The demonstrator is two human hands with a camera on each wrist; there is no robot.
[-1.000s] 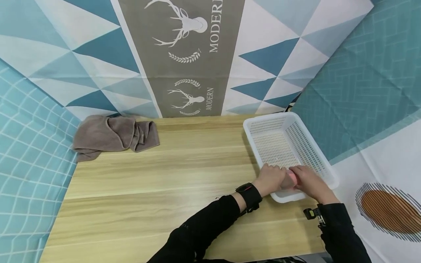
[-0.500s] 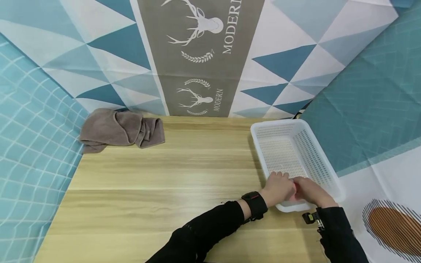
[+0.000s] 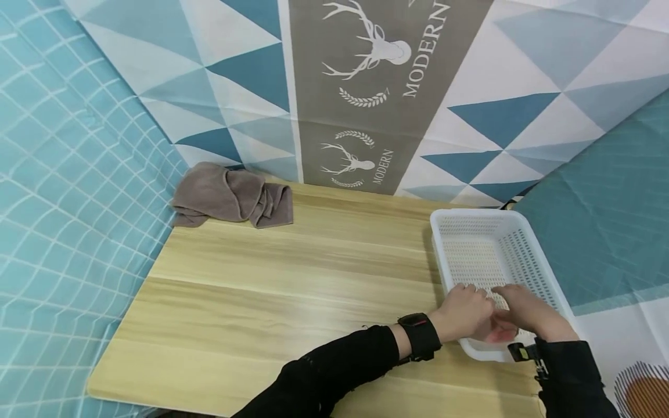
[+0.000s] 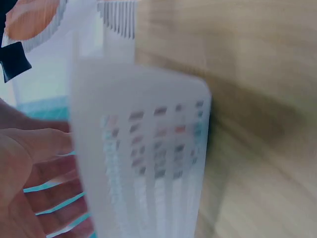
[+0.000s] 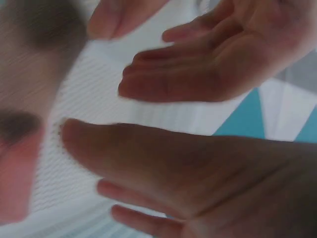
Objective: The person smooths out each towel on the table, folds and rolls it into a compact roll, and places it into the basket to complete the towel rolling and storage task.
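A white perforated plastic basket [image 3: 467,255] stands at the table's right side, and both my hands are above its near end. My left hand [image 3: 467,312] has its knuckles up in the head view; the left wrist view shows its fingers [image 4: 54,198] spread loosely beyond the basket wall. Facing it, my right hand [image 3: 533,313] leans in from the right. In the blurred right wrist view its thumb [image 5: 94,141] is extended, with a gap to the other hand. A small pink thing [image 3: 503,334] shows below and between the hands; its kind is unclear and partly hidden.
A crumpled brown towel [image 3: 225,191] lies at the back left of the wooden table [image 3: 292,278]. Patterned cloth [image 3: 366,116] hangs along the back. Blue grid cloth [image 3: 78,203] borders the left, and teal cloth [image 3: 601,232] the right.
The view has turned, so everything shifts right and the basket sits lower. The hands have stayed over the basket's near end; the pink thing between them now shows lower, beneath them.
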